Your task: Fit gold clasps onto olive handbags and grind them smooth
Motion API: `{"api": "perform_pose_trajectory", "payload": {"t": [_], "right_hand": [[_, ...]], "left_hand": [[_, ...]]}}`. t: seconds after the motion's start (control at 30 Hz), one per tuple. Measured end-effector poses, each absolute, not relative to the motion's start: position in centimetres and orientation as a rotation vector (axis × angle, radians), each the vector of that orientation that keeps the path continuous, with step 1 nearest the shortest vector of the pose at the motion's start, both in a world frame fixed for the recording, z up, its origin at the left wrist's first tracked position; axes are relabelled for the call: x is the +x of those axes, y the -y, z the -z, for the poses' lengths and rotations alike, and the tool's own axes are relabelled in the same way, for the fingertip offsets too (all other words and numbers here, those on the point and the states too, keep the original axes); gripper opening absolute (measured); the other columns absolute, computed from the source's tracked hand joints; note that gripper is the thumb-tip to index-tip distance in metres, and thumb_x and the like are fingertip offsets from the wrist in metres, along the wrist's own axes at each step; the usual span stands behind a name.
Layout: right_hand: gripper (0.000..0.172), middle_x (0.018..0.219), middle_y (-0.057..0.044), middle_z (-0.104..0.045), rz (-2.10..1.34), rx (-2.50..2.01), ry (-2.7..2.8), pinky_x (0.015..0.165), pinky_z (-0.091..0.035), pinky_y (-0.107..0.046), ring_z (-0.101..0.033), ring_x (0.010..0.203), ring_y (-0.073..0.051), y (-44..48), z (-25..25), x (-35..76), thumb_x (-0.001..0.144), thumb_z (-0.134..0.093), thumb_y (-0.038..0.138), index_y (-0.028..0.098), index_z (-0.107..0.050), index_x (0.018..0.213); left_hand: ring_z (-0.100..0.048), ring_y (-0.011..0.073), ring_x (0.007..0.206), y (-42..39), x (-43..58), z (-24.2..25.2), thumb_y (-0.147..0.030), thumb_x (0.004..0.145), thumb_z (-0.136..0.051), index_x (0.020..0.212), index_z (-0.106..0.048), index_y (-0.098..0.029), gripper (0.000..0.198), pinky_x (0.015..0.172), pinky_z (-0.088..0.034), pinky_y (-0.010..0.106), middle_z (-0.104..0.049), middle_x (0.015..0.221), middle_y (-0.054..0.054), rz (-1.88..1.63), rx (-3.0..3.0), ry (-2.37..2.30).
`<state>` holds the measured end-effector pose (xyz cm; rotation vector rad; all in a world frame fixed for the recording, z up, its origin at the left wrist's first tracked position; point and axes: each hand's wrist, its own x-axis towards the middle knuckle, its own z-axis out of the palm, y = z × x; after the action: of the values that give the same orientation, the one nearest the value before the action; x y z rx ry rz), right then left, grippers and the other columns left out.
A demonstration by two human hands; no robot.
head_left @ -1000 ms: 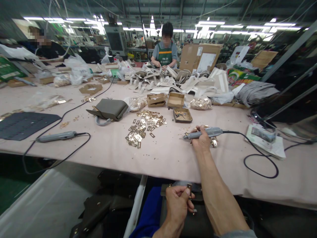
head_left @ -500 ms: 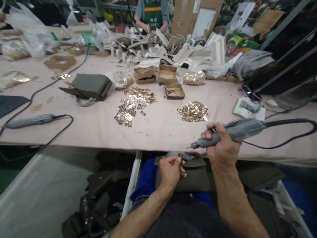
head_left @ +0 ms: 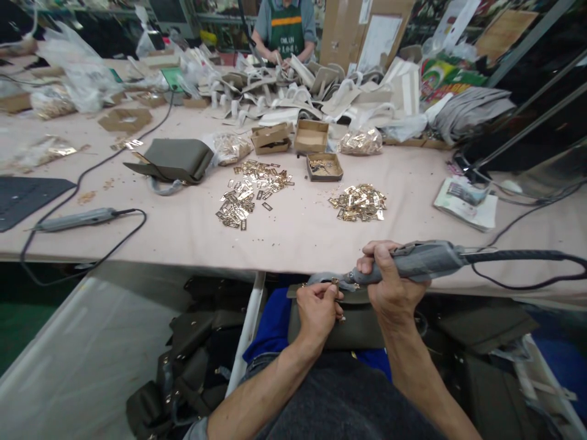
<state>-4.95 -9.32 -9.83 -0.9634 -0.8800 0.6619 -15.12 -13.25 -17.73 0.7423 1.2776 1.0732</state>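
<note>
Above the olive bag (head_left: 360, 327), small gold plate (head_left: 335, 282) pinched by left hand (head_left: 317, 311); grey corded driver (head_left: 428, 260) gripped by right hand (head_left: 392, 286), tip held near plate.

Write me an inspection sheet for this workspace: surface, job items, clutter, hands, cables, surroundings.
Surface: pale pink table, small loose bits scattered about.
Job items: small gold plate; gray corded tool; olive bag below the hands.
Clutter: two piles of gold plates; open box of small parts; second gray tool.
Hands: left hand pinches the small gold plate; right hand grips the gray corded tool, tip close by, contact unclear.
Cables: held tool's cable loops right; second tool's cable dips below the front edge.
Surroundings: co-worker across the table, behind a heap of pale pieces.
</note>
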Motion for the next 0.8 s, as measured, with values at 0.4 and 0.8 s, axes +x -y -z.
{"api": "perform_pose_trajectory", "payload": {"t": [0.4,0.8], "right_hand": [[0.015,0.085,-0.003,-0.068,-0.644,-1.024,0.945,0.051,-0.051,-0.027,-0.060,0.053,-0.010,9.23,10.78,-5.07,0.093,-0.072,0.027,0.017,-0.066,0.083],[0.014,0.078,-0.003,-0.066,-0.807,-1.007,1.401,0.062,-0.050,-0.029,-0.062,0.068,-0.015,9.52,9.90,-5.04,0.090,-0.076,0.026,0.019,-0.068,0.080]], "left_hand": [[-0.054,0.0161,0.036,13.17,-15.07,17.62,-0.041,0.082,-0.064,0.072,-0.075,-0.008,0.036,0.037,-0.048,0.021,-0.060,0.048,0.007,-1.048,0.786,-1.286],[-0.054,0.0183,0.035,13.04,-14.95,17.07,-0.039,0.078,-0.061,0.063,-0.071,-0.014,0.031,0.036,-0.043,0.022,-0.060,0.045,0.006,-1.041,0.849,-1.289]]}}
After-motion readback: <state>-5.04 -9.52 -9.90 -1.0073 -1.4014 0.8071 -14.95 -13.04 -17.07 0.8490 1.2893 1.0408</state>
